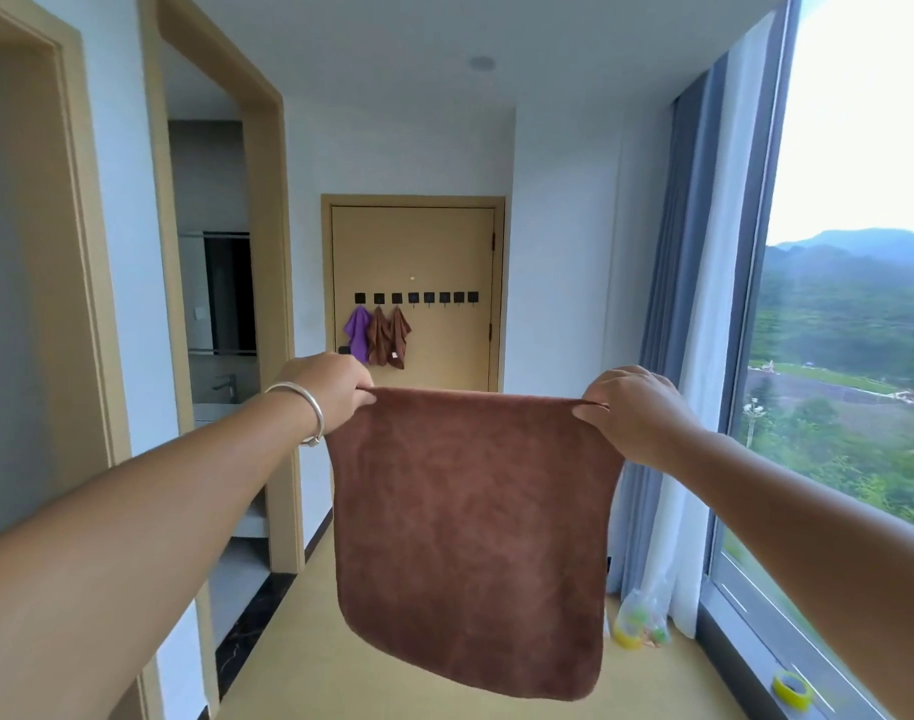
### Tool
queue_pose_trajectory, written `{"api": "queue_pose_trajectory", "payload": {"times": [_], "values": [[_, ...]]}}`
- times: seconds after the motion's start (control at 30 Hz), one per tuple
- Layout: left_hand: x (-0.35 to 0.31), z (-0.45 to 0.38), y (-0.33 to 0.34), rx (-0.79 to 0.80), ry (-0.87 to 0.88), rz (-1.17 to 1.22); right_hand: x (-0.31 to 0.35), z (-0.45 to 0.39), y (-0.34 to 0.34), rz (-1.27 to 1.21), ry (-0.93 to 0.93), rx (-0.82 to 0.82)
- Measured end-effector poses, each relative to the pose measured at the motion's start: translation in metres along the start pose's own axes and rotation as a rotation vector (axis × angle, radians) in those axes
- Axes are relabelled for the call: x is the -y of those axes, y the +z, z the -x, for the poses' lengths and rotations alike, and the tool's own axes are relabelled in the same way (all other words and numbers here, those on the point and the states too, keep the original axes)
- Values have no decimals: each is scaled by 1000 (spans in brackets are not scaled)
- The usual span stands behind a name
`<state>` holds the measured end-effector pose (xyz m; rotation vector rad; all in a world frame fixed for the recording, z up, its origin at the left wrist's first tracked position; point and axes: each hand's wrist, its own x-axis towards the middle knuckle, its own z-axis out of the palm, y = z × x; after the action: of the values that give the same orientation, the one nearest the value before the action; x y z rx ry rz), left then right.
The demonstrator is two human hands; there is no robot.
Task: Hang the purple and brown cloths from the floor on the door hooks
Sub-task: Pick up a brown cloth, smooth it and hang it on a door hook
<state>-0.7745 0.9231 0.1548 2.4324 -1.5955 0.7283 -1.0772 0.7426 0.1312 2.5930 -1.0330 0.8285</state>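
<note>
Brown cloth (470,537), flat and square, top corners pinched

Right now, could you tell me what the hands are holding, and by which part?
Both hold one brown cloth by its top corners: left hand pinches the left corner, right hand the right.

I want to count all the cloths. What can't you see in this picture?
- Floor behind the held brown cloth, head view: hidden, so cloths left there can't be counted.
- Door hooks: too small to tell their shape.
- Fingertips of left hand and right hand: tucked behind the cloth's top edge.
</note>
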Motion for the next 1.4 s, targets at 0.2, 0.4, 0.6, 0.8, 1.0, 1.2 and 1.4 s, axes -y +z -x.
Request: {"api": "queue_pose_trajectory", "payload": {"times": [0.2, 0.4, 0.6, 0.8, 1.0, 1.2, 1.4], "values": [[9, 1, -7, -19, 8, -53, 2, -12, -1, 116, -52, -14], [35, 4, -6, -57, 30, -75, 20, -33, -2, 165, -80, -27], [66, 2, 1, -72, 31, -100, 46, -49, 10, 197, -87, -22], [89, -11, 27, -74, 41, -82, 58, -69, 37, 237, -97, -2], [115, -47, 67, -40, 33, -76, 61, -114, 83, 249, -126, 2], [138, -110, 111, -9, 12, -109, 56, -187, 147, 228, -141, 10], [157, -194, 151, 3, 3, -121, 36, -274, 209, 183, -131, 26]]}}
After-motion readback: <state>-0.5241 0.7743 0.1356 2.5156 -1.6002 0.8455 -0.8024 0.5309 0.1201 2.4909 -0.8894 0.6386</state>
